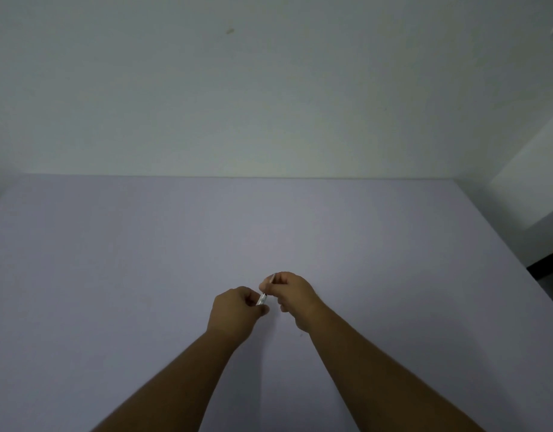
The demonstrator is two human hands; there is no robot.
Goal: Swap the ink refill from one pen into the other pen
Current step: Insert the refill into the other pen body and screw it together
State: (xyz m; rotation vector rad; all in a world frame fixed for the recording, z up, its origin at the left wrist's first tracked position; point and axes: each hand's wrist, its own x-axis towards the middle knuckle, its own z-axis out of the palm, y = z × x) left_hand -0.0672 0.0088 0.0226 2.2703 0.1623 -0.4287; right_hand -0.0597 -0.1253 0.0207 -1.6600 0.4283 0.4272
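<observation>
Both hands meet above the middle of a pale lilac table (144, 260). My left hand (234, 313) is closed around the lower end of a slim, pale, partly clear pen (262, 299). My right hand (290, 296) pinches the pen's upper part, and a thin pale tip (272, 277) sticks out above its fingers. The pen tilts up to the right between the two hands. Fingers hide most of it, so I cannot tell whether it is one piece or two. No second pen shows.
The table runs back to a plain whitish wall (269, 88). Its right edge (499, 232) drops off beside a white wall corner, with a dark floor gap (549, 260) below.
</observation>
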